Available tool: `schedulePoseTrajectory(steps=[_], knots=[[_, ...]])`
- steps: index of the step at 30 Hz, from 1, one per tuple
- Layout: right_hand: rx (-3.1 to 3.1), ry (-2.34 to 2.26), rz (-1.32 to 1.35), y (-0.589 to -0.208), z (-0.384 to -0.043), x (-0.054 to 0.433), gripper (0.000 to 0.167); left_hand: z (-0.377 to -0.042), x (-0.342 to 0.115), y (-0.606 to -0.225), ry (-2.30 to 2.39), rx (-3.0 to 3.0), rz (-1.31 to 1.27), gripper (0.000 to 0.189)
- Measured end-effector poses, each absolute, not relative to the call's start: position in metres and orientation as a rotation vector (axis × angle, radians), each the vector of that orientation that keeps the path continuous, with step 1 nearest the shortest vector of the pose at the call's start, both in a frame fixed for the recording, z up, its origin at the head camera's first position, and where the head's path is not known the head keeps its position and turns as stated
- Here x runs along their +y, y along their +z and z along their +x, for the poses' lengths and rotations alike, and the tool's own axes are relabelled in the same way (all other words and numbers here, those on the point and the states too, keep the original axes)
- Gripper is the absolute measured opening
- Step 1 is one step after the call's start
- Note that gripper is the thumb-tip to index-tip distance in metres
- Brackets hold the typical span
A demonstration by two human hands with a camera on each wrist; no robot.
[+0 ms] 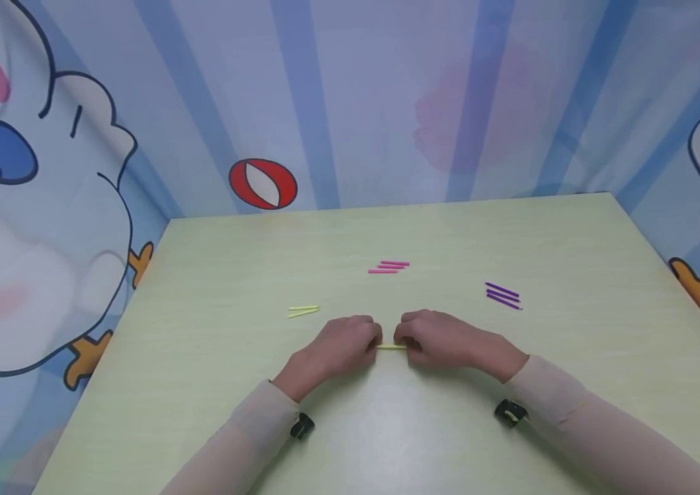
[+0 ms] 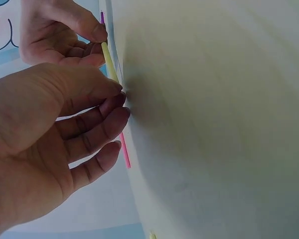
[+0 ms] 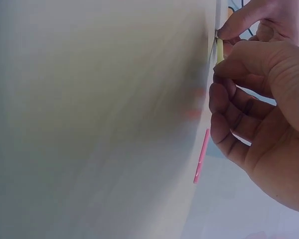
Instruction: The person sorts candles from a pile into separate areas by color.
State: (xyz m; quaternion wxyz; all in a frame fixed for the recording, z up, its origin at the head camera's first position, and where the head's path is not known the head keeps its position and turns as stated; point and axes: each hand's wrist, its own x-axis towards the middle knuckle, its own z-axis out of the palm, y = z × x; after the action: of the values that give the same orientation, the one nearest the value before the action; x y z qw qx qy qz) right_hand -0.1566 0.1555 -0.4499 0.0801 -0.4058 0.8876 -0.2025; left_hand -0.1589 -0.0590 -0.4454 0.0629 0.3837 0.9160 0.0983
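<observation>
Between my two hands a thin pale yellow stick [image 1: 391,346] lies level, close to the tabletop. My left hand [image 1: 350,342] pinches its left end between thumb and fingertips. At the other end my right hand [image 1: 439,339] pinches it the same way. The left wrist view shows the yellow stick [image 2: 109,62] running from one thumb to the other. Beyond the left hand lie more yellow sticks [image 1: 304,311]. Several pink sticks [image 1: 389,267] rest side by side behind the hands, and several purple sticks [image 1: 502,295] lie slanted to the right.
The pale green table [image 1: 220,261] ends at a blue striped backdrop [image 1: 375,103] with cartoon prints on the sides. A small black device sits at each sleeve cuff: a left one [image 1: 302,426] and a right one [image 1: 511,413].
</observation>
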Motion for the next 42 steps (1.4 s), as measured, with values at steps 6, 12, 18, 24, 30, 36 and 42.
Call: schedulePoseTrajectory(steps=[6, 12, 18, 24, 30, 36, 42], knots=[[2.654, -0.603, -1.222, -0.448, -0.159, 0.153, 0.019, -0.160, -0.062, -0.444, 0.346, 2.766, 1.118, 0.010], [2.656, -0.606, -1.233, -0.447, -0.161, 0.151, 0.021, -0.161, -0.065, -0.444, 0.373, 2.783, 1.092, 0.021], [2.649, -0.602, -1.254, -0.448, -0.164, 0.149, 0.022, -0.160, -0.070, -0.443, 0.402, 2.767, 1.093, 0.026], [2.636, -0.607, -1.258, -0.448, -0.166, 0.146, 0.022, -0.159, -0.074, -0.443, 0.397, 2.759, 1.071, 0.028], [2.634, -0.608, -1.266, -0.446, -0.167, 0.144, 0.023, -0.160, -0.078, -0.444, 0.406, 2.767, 1.069, 0.026], [2.632, -0.619, -1.296, -0.446, -0.170, 0.140, 0.022, -0.161, -0.083, -0.444, 0.401, 2.770, 1.044, 0.025], [2.620, -0.619, -1.299, -0.446, -0.175, 0.134, 0.021, -0.162, -0.088, -0.443, 0.406, 2.764, 1.003, 0.024]])
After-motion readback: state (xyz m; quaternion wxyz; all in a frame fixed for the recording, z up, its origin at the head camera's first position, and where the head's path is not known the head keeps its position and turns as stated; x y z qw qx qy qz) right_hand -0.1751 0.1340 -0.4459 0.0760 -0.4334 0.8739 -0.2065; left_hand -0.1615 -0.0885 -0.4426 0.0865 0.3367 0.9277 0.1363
